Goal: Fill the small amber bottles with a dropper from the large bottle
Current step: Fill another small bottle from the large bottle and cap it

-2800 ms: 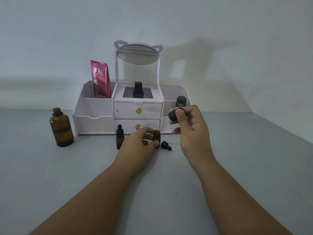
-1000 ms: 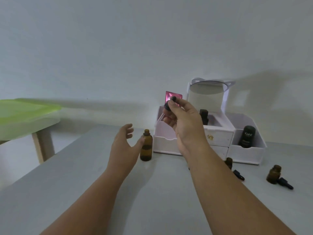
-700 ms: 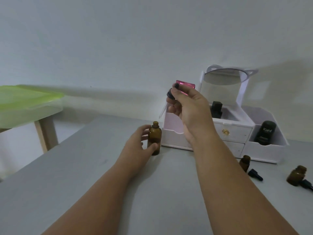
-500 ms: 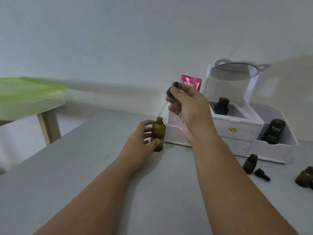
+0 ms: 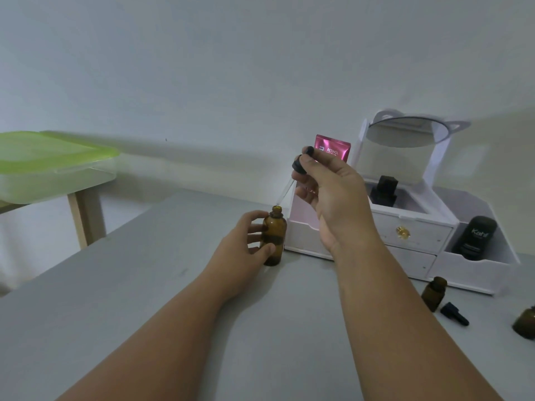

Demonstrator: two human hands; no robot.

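The large amber bottle (image 5: 274,237) stands uncapped on the grey table, and my left hand (image 5: 244,250) grips its body from the left. My right hand (image 5: 330,192) holds a dropper (image 5: 292,176) by its black bulb, with the glass tube slanting down and its tip just above the large bottle's mouth. One small amber bottle (image 5: 433,293) stands open at the right with a black dropper cap (image 5: 454,313) lying beside it. A second small amber bottle (image 5: 527,325) is cut off by the right edge.
A white organizer (image 5: 411,233) with drawers and a mirror stands behind the bottles, holding a pink sachet (image 5: 333,147), a black Kahf tube (image 5: 474,234) and a black item. A green-lidded plastic box (image 5: 52,166) rests on a wooden table at the left.
My head turned left. My left hand left the small bottle and took hold of the large bottle. My right hand carried the dropper over to just above its mouth.
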